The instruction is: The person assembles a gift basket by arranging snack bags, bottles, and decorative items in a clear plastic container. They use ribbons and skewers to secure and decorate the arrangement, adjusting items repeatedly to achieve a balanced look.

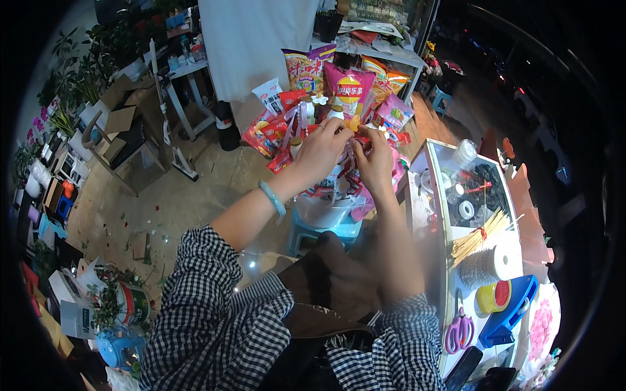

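A large bouquet of snack packets stands in front of me, its white tub (324, 213) resting on a light blue plastic stool (293, 236). My left hand (321, 151) and my right hand (375, 160) meet over its middle, fingertips pinched close together. What they pinch is too small to make out; a small yellow-orange piece (354, 123) shows just beyond the fingertips. Behind them rise a pink-purple chip bag (349, 85) and a yellow-and-purple snack bag (305, 70). Red packets (266, 133) and a white packet (268, 95) fan out to the left. Bottles with brown caps are partly hidden by my hands.
At my right, a white-framed table (427, 195) holds thin wooden sticks (484, 237), a roll of cord (486, 266), yellow tape (493, 297), purple-handled scissors (460, 332) and a blue tape dispenser (510, 316). A chair (124, 140) and potted plants (62, 117) stand left.
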`<state>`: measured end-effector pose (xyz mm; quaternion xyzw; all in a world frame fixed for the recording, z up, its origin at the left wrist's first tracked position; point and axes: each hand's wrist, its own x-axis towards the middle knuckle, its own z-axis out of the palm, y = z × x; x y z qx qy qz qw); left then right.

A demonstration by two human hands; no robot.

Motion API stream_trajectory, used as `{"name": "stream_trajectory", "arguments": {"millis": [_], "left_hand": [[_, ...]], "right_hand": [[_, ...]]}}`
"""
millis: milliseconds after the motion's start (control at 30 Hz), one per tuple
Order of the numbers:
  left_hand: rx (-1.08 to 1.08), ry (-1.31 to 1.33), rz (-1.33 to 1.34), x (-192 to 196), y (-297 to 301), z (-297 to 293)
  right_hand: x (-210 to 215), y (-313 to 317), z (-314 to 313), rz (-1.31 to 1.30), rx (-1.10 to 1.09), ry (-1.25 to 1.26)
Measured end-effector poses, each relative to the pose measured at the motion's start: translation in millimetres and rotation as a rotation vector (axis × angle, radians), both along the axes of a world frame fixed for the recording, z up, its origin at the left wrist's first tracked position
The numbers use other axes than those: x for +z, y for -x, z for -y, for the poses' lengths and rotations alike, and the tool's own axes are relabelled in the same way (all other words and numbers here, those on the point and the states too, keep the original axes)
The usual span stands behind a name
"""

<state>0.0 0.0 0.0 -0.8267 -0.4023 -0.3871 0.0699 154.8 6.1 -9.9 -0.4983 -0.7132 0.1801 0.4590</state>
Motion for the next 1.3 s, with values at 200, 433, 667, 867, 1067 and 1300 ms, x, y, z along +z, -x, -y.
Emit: {"name": "stream_trajectory", "arguments": {"millis": [200,433,667,867,1067,1300], "left_hand": [[-0.025,0.21,0.089,-8.6,1.6,-16.6],[-0.002,0.271,0.171,-25.3,3.6,-21.6],[-0.043,0.316,0.228,-27.4,13.5,-18.6],[0.035,0.121,0.504,-30.4,33.0,7.6],[0.087,0.371,0.658,-68.7,53.5,41.5],[-0.085,0.761,0.543,-85.8,47.0,15.4]], "right_hand": [[-24.9,6.4,-20.0,-0.048,0.027,-0.045],[-24.0,6.5,-4.2,-0.553,0.221,0.308],[-25.5,-27.0,22.5,-0.567,0.421,0.47],[-74.5,-46.0,42.3,-0.544,0.24,0.501],[-132.7,-56.9,62.9,-0.396,-0.226,0.303],[-99.1,-29.3,83.3,-0.346,-0.132,0.048]]}}
